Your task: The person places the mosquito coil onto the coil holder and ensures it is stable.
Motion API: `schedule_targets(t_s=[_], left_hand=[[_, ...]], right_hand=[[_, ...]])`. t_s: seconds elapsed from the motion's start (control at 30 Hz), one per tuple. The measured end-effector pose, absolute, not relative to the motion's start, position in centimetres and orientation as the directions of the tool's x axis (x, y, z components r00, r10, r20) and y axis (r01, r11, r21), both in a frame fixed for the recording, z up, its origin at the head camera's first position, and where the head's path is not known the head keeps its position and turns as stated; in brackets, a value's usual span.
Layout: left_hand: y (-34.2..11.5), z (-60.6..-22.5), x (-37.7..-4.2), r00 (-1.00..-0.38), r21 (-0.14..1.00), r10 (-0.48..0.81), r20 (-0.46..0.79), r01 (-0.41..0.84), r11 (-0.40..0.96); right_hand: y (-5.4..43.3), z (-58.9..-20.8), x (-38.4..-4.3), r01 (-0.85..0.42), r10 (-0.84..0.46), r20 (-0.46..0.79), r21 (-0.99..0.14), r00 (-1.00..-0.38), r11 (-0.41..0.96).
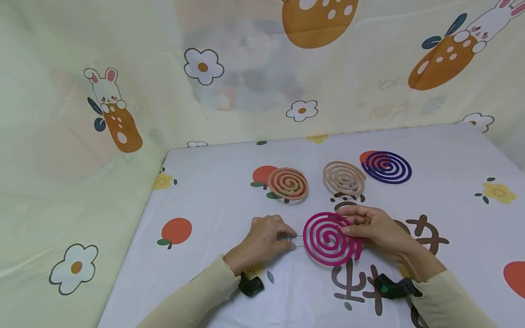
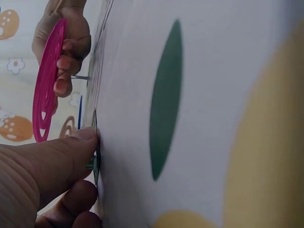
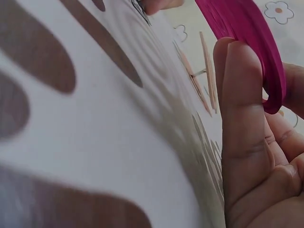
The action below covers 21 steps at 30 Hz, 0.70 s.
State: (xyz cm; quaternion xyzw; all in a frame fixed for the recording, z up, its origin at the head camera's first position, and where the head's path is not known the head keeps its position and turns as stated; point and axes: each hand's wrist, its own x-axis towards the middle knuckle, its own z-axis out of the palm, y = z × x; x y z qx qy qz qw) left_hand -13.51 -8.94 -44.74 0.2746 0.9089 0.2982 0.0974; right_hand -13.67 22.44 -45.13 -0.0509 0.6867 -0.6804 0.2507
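In the head view my right hand (image 1: 379,230) pinches the right side of a pink mosquito coil (image 1: 329,236), its thumb on top. The left wrist view shows that coil (image 2: 46,85) held off the cloth, with a thin metal spike (image 2: 80,77) between it and the cloth. My left hand (image 1: 262,238) pinches a thin metal coil stand (image 1: 300,241) close to the cloth with thumb and fingertips. The stand runs out from those fingers toward the pink coil, which hides its far part. The left thumb (image 2: 71,152) covers part of the stand's near end.
Behind the hands lie a tan coil (image 1: 289,183), a second tan coil (image 1: 344,177) and a dark blue coil (image 1: 387,167). They stand on a white printed tablecloth (image 1: 221,191). A patterned cloth wall (image 1: 254,118) closes the back and left sides.
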Motion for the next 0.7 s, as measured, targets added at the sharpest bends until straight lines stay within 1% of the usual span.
schedule_targets(t_s=[0.4, 0.7], left_hand=[[-8.6, -44.8, -13.5, -0.827, 0.560, 0.562, -0.021, 0.455, 0.692], [-8.8, -44.9, -13.5, -0.824, 0.554, 0.566, 0.015, 0.478, 0.682]], right_hand=[[20.7, -45.7, -13.9, 0.309, -0.419, -0.278, -0.951, -0.864, -0.006], [19.7, -45.7, -14.1, 0.319, -0.416, -0.288, -0.948, -0.862, -0.004]])
